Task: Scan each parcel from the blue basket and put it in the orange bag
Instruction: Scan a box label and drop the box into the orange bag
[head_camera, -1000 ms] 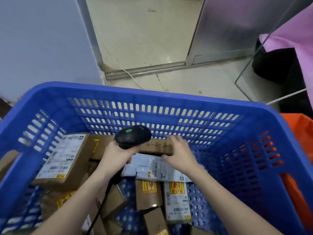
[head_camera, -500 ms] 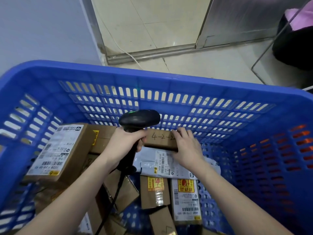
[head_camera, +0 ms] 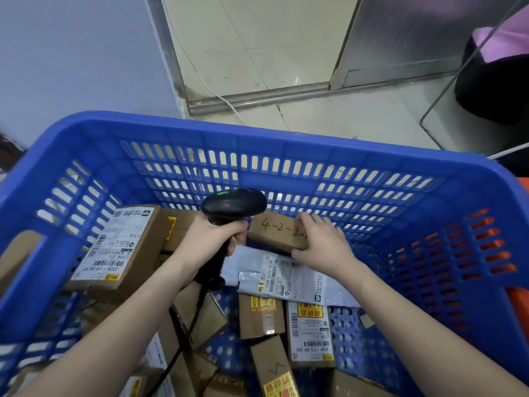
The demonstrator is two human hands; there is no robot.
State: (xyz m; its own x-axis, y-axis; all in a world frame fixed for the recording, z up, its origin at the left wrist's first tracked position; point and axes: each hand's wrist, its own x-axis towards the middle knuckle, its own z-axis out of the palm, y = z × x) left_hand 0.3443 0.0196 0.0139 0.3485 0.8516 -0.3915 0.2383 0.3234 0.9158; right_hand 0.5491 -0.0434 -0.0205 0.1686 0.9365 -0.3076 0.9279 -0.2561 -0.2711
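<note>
Parcels fill the blue basket, a labelled box lying at its left. Beside it the left hand grips a black scanner. Further right, the right hand clasps a small brown parcel marked "4-2-", above a grey mailer; orange bag peeks past the right wall.

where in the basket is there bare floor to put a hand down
Bare floor shows on the right, between the labelled box, the grey mailer and the basket's right wall. The left and middle are crowded with stacked boxes.
</note>
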